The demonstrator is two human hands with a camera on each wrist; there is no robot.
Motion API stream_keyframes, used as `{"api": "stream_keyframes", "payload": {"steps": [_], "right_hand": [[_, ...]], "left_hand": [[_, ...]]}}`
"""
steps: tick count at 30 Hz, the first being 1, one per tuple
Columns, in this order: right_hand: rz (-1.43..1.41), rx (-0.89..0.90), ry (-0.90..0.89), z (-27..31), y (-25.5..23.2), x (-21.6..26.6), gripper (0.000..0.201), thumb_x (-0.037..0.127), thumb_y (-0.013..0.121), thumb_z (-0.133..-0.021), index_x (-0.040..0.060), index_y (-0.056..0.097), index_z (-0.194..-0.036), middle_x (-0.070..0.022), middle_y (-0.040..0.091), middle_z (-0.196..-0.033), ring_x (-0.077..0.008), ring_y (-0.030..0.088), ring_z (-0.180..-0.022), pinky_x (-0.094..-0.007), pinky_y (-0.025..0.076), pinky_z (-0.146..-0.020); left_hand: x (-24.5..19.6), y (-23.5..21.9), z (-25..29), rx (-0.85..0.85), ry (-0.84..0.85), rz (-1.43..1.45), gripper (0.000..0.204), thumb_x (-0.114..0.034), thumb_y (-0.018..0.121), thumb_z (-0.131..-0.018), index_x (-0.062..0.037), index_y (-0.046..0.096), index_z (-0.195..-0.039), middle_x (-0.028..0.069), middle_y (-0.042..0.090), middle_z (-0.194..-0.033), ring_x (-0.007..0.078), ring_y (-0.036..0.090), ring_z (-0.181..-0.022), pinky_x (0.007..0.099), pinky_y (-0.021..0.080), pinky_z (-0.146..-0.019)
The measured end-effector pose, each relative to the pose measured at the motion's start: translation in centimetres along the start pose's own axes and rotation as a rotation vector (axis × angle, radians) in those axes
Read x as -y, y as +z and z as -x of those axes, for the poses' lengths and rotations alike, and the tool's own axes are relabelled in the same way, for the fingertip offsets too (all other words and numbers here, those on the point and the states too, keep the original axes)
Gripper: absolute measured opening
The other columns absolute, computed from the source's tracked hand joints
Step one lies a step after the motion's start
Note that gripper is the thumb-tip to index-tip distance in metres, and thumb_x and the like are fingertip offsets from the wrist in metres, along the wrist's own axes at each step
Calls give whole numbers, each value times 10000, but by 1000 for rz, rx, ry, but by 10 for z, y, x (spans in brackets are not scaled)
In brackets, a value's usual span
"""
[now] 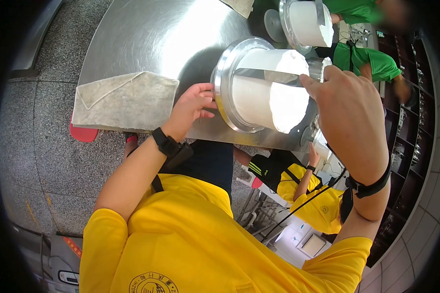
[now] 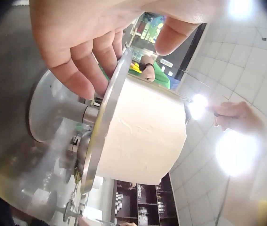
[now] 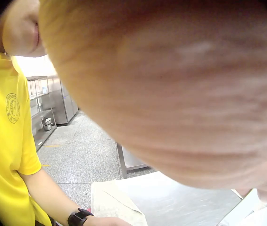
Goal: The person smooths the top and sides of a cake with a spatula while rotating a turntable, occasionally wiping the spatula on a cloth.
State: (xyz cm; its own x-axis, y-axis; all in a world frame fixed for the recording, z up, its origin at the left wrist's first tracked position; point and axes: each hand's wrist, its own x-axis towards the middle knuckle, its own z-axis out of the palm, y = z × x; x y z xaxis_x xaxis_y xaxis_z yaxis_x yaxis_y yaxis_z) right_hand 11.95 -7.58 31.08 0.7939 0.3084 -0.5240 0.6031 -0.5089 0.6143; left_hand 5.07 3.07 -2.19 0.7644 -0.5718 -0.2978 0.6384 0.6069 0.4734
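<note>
A tall white cream-coated cake (image 1: 252, 97) stands on a metal turntable (image 1: 222, 93) in the head view. My left hand (image 1: 193, 105) is at the turntable's rim; in the left wrist view its fingers (image 2: 80, 77) reach past the plate's edge, the thumb held apart. My right hand (image 1: 349, 105) grips an icing spatula (image 1: 281, 76), whose flat blade lies across the cake's side in the head view. The left wrist view shows the cake's smooth side (image 2: 143, 136) up close. In the right wrist view the hand (image 3: 180, 94) fills most of the frame and hides the spatula.
A folded greyish cloth (image 1: 127, 100) lies on the steel table (image 1: 132, 49) left of the turntable. Beyond stands another white cake (image 1: 303, 24) on a turntable, beside a person in green (image 1: 347, 10). A person in yellow (image 1: 313, 205) works close by on the right.
</note>
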Motion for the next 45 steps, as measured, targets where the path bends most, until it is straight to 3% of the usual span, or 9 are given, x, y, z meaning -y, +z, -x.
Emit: {"api": "stream_keyframes", "payload": {"steps": [17, 20, 24, 26, 45], "right_hand": [[19, 59, 33, 8, 0, 6, 462, -3, 723, -780, 136, 749, -1220, -113, 643, -875, -253, 678, -884, -373, 520, -748], [25, 41, 28, 8, 1, 6, 471, -1, 729, -761, 131, 749, -1213, -115, 642, -879, -257, 677, -883, -373, 520, -754], [11, 38, 24, 8, 0, 6, 473, 7, 735, -743, 125, 751, -1201, -118, 642, -879, -262, 677, -882, -374, 520, -755], [9, 19, 18, 8, 1, 6, 469, 16, 735, -735, 120, 752, -1192, -118, 640, -876, -264, 677, -875, -377, 518, -754], [4, 6, -15, 4, 0, 4, 458, -9, 698, -756, 111, 749, -1195, -112, 635, -875, -260, 667, -876, -379, 513, -759]], "left_hand": [[-11, -1, -12, 16, 72, 50, 642, -355, 543, -979, -8, 355, -1485, 151, 559, -1387, 223, 578, -1196, 383, 440, -1039], [-15, 1, -13, 5, 75, 101, 586, -280, 537, -968, -13, 394, -1470, 122, 555, -1369, 207, 608, -1159, 365, 451, -1010], [-18, 2, -16, 11, 84, 126, 590, -284, 540, -971, -7, 390, -1470, 123, 563, -1361, 208, 613, -1147, 369, 455, -1012], [-18, 0, -20, 31, 95, 126, 642, -322, 543, -974, -3, 346, -1495, 176, 555, -1391, 239, 584, -1198, 397, 440, -1047], [-27, -8, -31, 29, 138, 283, 567, -245, 535, -983, 4, 357, -1461, 223, 519, -1401, 304, 633, -1124, 441, 486, -1026]]}}
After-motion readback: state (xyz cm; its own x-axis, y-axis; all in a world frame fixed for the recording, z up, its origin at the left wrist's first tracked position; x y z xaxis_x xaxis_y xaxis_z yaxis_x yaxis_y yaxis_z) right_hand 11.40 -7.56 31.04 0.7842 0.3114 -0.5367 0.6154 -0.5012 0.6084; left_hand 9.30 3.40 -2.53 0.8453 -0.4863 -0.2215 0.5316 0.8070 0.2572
